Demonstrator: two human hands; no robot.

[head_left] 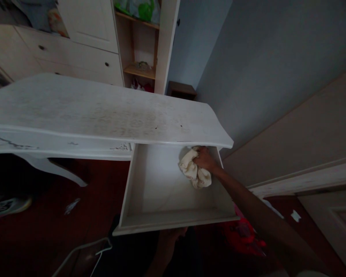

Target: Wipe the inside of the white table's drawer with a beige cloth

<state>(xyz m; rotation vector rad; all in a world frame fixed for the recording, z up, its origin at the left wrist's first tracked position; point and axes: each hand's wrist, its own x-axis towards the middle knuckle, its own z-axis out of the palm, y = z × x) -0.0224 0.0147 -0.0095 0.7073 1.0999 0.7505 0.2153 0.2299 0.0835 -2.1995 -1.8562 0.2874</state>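
A white drawer [152, 184] is pulled out from the right end of a white table [75, 104]. Inside it, toward the back right, my right hand [205, 158] is closed on a crumpled cream cloth [200, 176] that rests against the drawer's bottom. Below the drawer front, my left hand [173, 233] reaches up to the underside; its fingers are mostly hidden by the drawer, so I cannot tell how they are held. Grey-brown smudges mark the tabletop.
Behind the table stands a white wardrobe [89, 54] with open shelves. A grey wall [271, 57] runs along the right. On the dark red floor lie a red item [245, 234], a scrap of white paper [295, 216] and a shoe [8, 207]. A white wire hanger [83, 246] shows at lower left.
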